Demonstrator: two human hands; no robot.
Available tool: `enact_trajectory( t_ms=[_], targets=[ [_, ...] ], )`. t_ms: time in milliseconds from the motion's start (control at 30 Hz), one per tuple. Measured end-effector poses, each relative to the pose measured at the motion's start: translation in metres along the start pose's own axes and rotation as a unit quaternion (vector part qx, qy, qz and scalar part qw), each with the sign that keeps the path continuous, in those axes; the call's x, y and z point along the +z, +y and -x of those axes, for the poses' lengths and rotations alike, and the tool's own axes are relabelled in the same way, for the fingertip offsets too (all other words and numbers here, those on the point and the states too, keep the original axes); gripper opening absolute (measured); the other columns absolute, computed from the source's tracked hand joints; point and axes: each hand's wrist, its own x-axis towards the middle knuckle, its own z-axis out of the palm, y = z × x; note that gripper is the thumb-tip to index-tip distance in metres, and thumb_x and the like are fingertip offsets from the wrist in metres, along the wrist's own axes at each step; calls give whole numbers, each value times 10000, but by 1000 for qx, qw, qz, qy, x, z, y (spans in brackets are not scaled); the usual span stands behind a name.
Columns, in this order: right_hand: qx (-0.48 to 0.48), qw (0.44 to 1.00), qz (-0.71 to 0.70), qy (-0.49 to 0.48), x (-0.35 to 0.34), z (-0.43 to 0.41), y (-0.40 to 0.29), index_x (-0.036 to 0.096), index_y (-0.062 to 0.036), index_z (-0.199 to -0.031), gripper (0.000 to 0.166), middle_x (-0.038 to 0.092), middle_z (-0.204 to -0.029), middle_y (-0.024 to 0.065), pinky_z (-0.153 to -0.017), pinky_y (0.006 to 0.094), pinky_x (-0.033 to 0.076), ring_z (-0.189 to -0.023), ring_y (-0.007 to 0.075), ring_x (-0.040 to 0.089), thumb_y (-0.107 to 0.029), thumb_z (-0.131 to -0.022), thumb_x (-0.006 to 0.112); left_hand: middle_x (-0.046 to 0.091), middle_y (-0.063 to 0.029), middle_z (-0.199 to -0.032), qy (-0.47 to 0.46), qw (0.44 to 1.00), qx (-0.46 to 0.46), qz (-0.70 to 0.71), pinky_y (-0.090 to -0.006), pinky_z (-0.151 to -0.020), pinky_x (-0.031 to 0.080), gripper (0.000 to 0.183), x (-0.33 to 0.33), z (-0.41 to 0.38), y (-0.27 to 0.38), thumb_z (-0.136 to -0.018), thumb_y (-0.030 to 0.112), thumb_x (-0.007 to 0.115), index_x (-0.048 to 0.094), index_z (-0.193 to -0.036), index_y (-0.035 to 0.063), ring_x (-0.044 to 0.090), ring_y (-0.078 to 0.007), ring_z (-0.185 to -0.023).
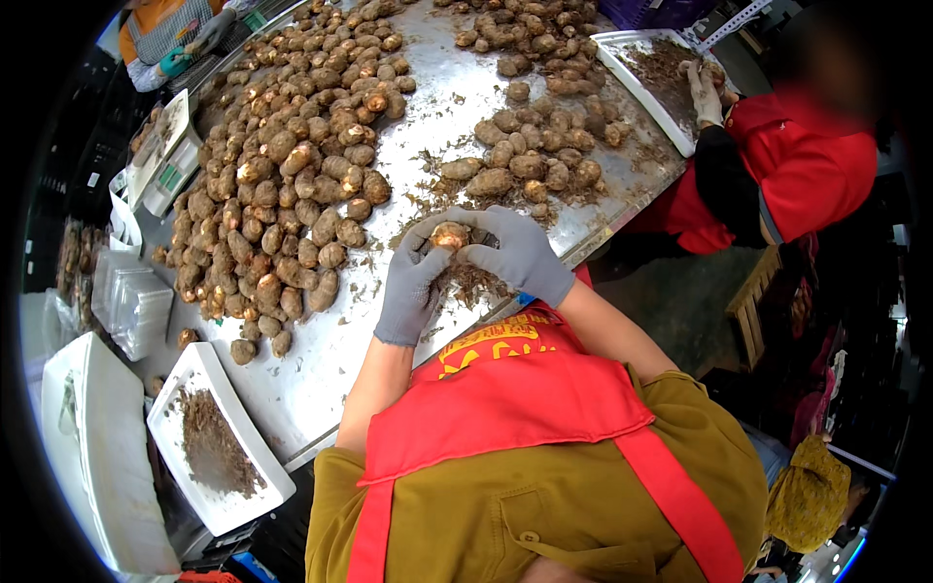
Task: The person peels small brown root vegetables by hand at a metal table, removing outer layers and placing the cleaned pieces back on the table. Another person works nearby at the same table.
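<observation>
Both my hands wear grey knit gloves and meet over the near edge of a metal table [321, 379]. Between them is one brown taro corm [450, 235] with a pale, pinkish cut end facing up. My left hand [417, 280] grips it from the left, and my right hand [514, 251] grips it from the right. Peeled-off root fibres [474, 283] lie in a loose heap just below the corm. Beyond my hands sits a small group of hairy taro corms [528, 164]. A large pile of cleaner corms [291, 160] spreads to the left.
White foam trays of brown scraps stand at the lower left [270, 477] and upper right [681, 138]. A scale [164, 157] and stacked clear plastic boxes [131, 302] line the left side. One co-worker in red [809, 160] works at right, another in an apron [171, 36] at top left.
</observation>
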Motion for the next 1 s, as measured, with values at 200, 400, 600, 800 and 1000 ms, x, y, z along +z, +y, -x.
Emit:
enact_trajectory(
  t_ms=[200,400,600,800,1000],
  targets=[
    [76,989,-125,29,11,6,5,724,-53,-1053,212,648,-843,129,-735,349,488,-805,274,644,-135,-874,647,606,-111,-1182,-18,1000,-14,13,-329,-881,552,368,-1,1,2,-911,52,605,507,-1258,-21,626,-186,-1039],
    [52,999,6,-12,4,-8,37,732,-71,-960,158,665,-873,141,-755,371,506,-842,302,648,-151,-876,625,556,-152,-1239,-26,994,-30,98,-391,-930,558,454,-14,1,-14,-901,47,611,440,-1318,-9,619,-249,-1081],
    [110,991,-81,-8,1,-7,7,735,-86,-1001,197,655,-846,126,-771,364,501,-831,296,638,-178,-868,623,501,-184,-1308,-16,993,-8,120,-410,-1003,523,582,-10,-5,-12,-895,18,610,350,-1413,-28,583,-293,-1155],
    [54,998,-8,37,20,4,20,706,-83,-1002,198,646,-855,127,-732,405,507,-819,331,637,-208,-858,650,515,-195,-1307,-4,996,-1,86,-443,-999,516,569,-7,-4,-15,-910,48,611,359,-1416,-15,560,-321,-1195],
    [51,993,108,-5,13,1,64,702,-96,-1028,215,632,-840,123,-715,422,499,-806,326,632,-221,-864,640,516,-205,-1338,-52,982,-5,179,-464,-1018,482,537,-20,-6,-26,-968,171,573,348,-1427,6,532,-367,-1239]
  ],
)
